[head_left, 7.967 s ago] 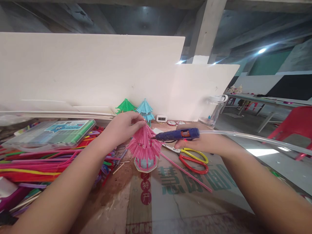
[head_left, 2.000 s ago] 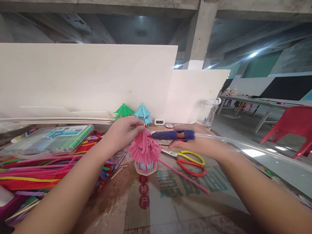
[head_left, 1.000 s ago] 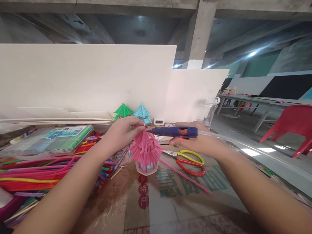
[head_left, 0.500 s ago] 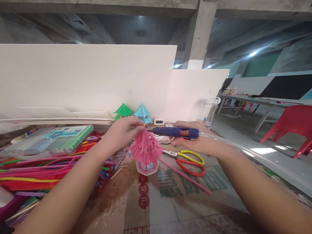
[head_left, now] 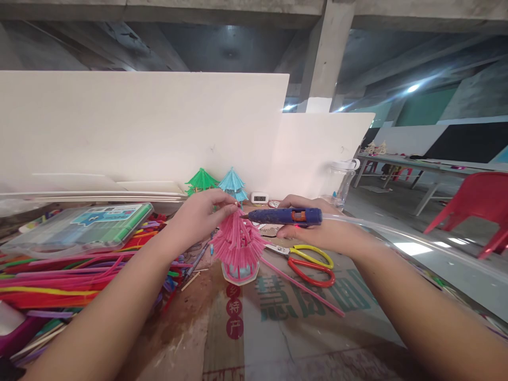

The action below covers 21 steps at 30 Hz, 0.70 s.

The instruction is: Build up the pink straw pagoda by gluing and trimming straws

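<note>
A pink pagoda model (head_left: 240, 243) made of fuzzy pipe cleaners, with layered roofs on a pale base, stands upright on the table in front of me. My left hand (head_left: 210, 214) pinches its peak between thumb and fingers; the exact bit they grip is hidden. From the right, my right hand (head_left: 313, 225) is wrapped round a blue glue gun (head_left: 273, 215), its nozzle beside the upper roof just under my left fingertips. A clear glue stick trails from the gun's rear. Scissors (head_left: 307, 262) with yellow and red handles lie below that hand, near a loose pink pipe cleaner (head_left: 305, 288).
Green (head_left: 201, 181) and blue pagoda models (head_left: 233, 182) stand behind, near a small digital clock (head_left: 259, 198) and a clear bottle (head_left: 339, 182). Heaped pipe cleaners (head_left: 59, 280) and a plastic marker case (head_left: 79, 227) fill the left side. White boards (head_left: 138, 127) rise at the back.
The glue gun's nozzle has dipped slightly and sits a little lower beside the pink roof. My left hand keeps its pinch at the peak.
</note>
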Tool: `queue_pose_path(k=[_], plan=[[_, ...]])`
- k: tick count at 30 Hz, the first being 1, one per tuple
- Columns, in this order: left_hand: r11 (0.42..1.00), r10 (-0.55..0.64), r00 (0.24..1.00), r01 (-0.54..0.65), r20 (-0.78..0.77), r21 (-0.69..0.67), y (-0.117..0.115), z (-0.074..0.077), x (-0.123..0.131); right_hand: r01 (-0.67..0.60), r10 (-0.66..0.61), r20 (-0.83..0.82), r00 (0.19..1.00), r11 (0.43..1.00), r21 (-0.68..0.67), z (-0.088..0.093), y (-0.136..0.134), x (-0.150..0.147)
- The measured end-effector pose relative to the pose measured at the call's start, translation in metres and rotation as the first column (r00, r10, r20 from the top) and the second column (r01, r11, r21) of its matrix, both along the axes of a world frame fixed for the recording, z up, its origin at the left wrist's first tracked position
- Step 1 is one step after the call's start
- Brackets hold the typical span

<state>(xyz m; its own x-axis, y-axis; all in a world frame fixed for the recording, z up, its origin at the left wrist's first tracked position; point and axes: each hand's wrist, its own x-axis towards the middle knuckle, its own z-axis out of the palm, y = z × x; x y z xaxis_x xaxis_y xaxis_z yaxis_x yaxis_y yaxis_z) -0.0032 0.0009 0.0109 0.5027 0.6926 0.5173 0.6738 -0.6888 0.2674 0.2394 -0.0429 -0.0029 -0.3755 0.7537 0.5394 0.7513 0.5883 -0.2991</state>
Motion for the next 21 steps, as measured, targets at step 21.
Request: queue_pose_path(k=[21], plan=[[1.000,0.004,1.000,-0.004,0.002,0.002,-0.0012,0.0009,0.0007,0.012,-0.013,0.057,0.998,1.000,0.018,0.0024,-0.0040,-0.0044]])
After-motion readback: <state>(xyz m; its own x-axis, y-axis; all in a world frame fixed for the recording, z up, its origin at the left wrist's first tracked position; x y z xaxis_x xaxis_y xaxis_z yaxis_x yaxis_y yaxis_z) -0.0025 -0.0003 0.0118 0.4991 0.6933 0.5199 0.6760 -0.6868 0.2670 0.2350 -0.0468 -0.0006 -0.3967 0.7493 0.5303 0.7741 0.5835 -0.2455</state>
